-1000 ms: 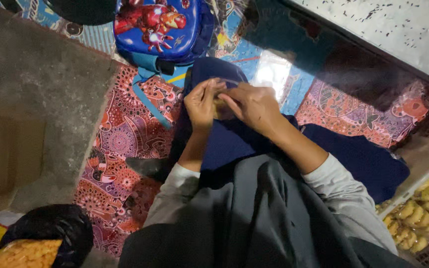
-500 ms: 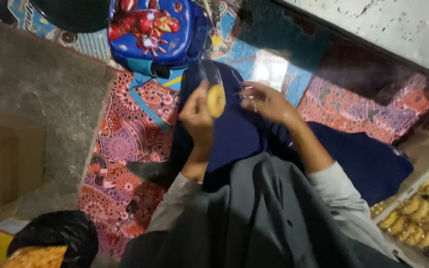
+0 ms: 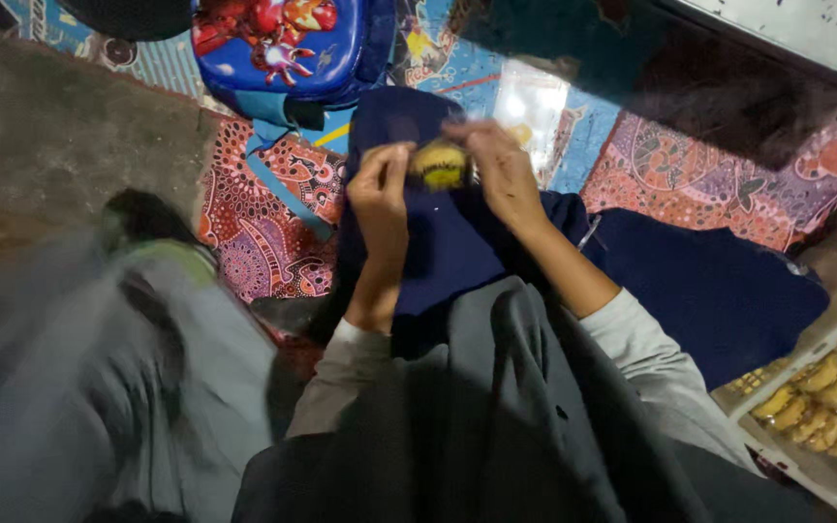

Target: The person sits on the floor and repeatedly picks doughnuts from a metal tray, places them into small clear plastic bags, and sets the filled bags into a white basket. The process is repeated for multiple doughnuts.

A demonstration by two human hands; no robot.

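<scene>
Scene, big to small:

- Patterned floor mat (image 3: pixel 690 165), red/blue print, covers most of the floor. Bare grey concrete to the left.
- Big grey motion-blurred shape (image 3: pixel 79 387) bottom left, cloth or a limb, can't tell which.
- Person's lap: dark grey garment (image 3: pixel 496 426), w/ navy cloth (image 3: pixel 457 252) draped over knees and running right across the mat.
- Blue kids' backpack (image 3: pixel 273 39) w/ red cartoon figure, top centre, just beyond the navy cloth.
- White crate (image 3: pixel 825 387) at right edge, holding yellow banana-like pieces.
- Left hand (image 3: pixel 380 189) and right hand (image 3: pixel 501 165) raised together over the navy cloth, both forearms in light grey sleeves.
- Small round yellow snack (image 3: pixel 440 165), looks like it sits in clear plastic wrap, pinched between both hands. It's up in the air above the lap, not resting on anything.

Fingers: left thumb + fingertips closed on the snack's left edge; right fingers curled closed on its right edge/top. Both gripping same item. Wrap edges blurred, can't tell if sealed or open.

Risks, imo:
- Grip is fingertip-only on both sides, so a slip on the slick wrap drops the snack on the cloth or mat.
- Hands pulling opposite ways could tear the wrap or squash the piece.
- Low light + head motion blur means poor view of the wrap edge, easy to misgrip.
- Blurred shape at left is near the left elbow; a bump could jog the hold.
</scene>
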